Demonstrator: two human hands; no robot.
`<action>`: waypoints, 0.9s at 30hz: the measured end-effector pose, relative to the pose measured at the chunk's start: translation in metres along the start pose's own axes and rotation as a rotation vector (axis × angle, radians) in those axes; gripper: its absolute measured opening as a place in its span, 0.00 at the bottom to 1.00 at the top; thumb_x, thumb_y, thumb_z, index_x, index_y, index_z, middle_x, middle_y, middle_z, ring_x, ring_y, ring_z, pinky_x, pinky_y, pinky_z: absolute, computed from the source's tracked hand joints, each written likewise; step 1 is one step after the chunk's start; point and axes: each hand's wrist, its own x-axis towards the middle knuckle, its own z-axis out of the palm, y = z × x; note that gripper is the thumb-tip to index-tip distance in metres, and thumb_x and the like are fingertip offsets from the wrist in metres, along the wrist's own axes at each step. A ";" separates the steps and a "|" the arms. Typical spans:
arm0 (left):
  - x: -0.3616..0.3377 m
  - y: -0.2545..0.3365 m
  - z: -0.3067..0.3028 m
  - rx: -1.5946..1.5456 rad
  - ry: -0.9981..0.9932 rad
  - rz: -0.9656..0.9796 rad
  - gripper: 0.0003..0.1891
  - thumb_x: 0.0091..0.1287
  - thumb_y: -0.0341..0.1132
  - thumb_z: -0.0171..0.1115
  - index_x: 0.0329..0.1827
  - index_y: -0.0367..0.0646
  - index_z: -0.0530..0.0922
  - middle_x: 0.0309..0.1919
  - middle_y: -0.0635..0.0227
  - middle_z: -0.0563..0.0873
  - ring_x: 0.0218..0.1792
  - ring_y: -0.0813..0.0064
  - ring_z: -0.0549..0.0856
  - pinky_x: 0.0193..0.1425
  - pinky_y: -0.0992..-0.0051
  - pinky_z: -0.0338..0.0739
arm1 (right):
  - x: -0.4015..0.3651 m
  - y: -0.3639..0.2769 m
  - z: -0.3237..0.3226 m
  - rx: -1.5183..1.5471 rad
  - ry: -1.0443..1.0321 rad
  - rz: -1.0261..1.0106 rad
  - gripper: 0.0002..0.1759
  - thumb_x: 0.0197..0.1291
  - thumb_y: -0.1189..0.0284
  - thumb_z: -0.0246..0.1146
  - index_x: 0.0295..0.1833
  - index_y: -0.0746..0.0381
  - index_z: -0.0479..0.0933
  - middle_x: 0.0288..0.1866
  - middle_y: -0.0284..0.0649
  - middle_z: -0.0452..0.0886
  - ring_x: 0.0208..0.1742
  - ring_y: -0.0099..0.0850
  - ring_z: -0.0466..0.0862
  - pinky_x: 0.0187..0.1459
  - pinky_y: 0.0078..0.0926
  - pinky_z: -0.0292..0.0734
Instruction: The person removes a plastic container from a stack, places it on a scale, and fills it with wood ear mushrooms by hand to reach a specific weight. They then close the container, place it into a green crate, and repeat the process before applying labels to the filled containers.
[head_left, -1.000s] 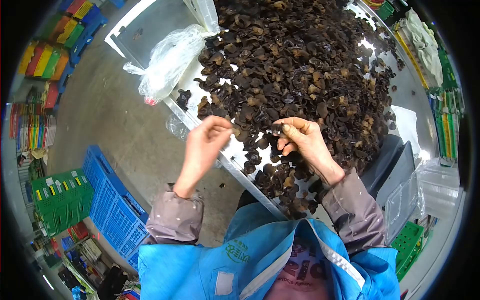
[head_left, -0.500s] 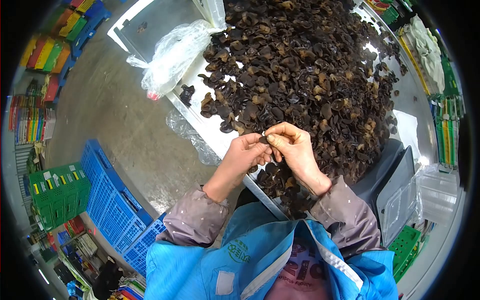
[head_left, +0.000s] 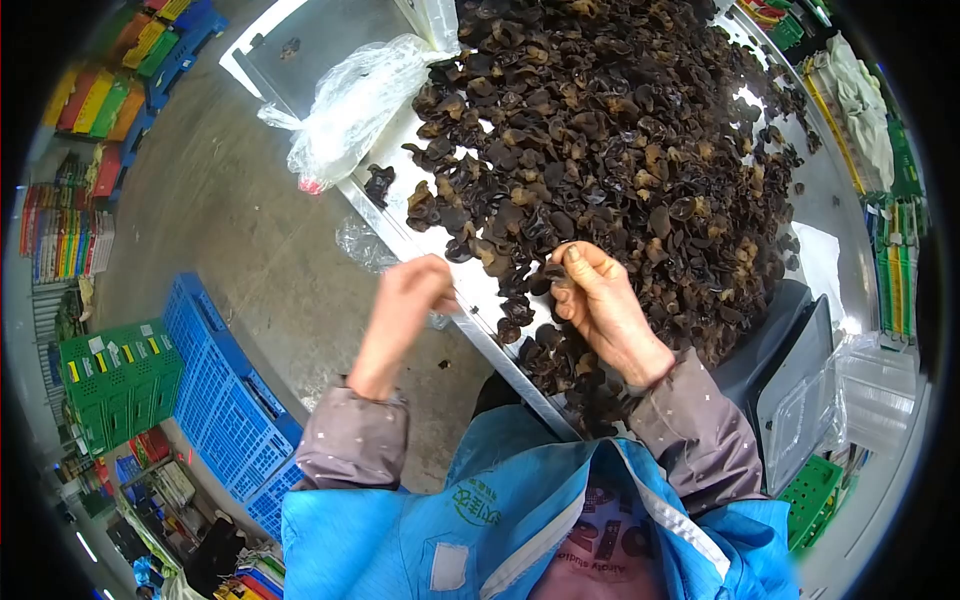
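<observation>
Dark brown wood ear mushrooms (head_left: pixel 600 150) lie in a big heap on a white-topped metal table (head_left: pixel 485 285). At the heap's near edge my right hand (head_left: pixel 608 310) pinches one wood ear mushroom (head_left: pixel 543 279) between thumb and fingers. My left hand (head_left: pixel 415 295) is over the table's left edge, apart from the right one, its fingers curled but smeared by motion; whether anything is in them I cannot make out. A smaller group of mushrooms (head_left: pixel 555 362) lies by my right wrist. Below the left hand, a small dark scrap (head_left: pixel 444 364) shows against the floor.
A clear plastic bag (head_left: pixel 360 105) hangs over the table's left edge beside a grey bin (head_left: pixel 325 55). Blue pallets (head_left: pixel 225 390) and green crates (head_left: pixel 120 385) stand at left. A dark grey container (head_left: pixel 795 375) is close on the right, above a green crate (head_left: pixel 810 495).
My hands were together at a mushroom; now the left has swung away to the left, past the table edge. The right stays nearly in place, still pinching a mushroom.
</observation>
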 end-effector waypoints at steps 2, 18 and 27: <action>0.009 0.007 -0.039 0.543 0.227 -0.024 0.07 0.63 0.34 0.55 0.31 0.42 0.78 0.25 0.68 0.81 0.26 0.76 0.80 0.31 0.77 0.73 | -0.003 -0.013 -0.006 -0.226 0.076 -0.071 0.10 0.66 0.65 0.57 0.38 0.61 0.76 0.28 0.29 0.73 0.22 0.16 0.69 0.20 0.12 0.65; 0.084 -0.001 0.073 1.126 0.036 0.477 0.47 0.38 0.39 0.78 0.66 0.49 0.63 0.57 0.54 0.68 0.58 0.51 0.66 0.64 0.59 0.63 | 0.051 -0.070 -0.050 -2.065 0.258 -0.653 0.40 0.45 0.52 0.69 0.65 0.48 0.64 0.62 0.45 0.66 0.59 0.48 0.68 0.52 0.50 0.71; -0.001 -0.039 0.135 0.965 -0.175 0.748 0.28 0.43 0.19 0.59 0.53 0.40 0.73 0.54 0.61 0.71 0.56 0.52 0.68 0.57 0.58 0.66 | -0.064 -0.031 -0.071 -1.930 0.127 -0.588 0.29 0.44 0.72 0.68 0.57 0.49 0.72 0.56 0.42 0.69 0.49 0.45 0.71 0.50 0.41 0.69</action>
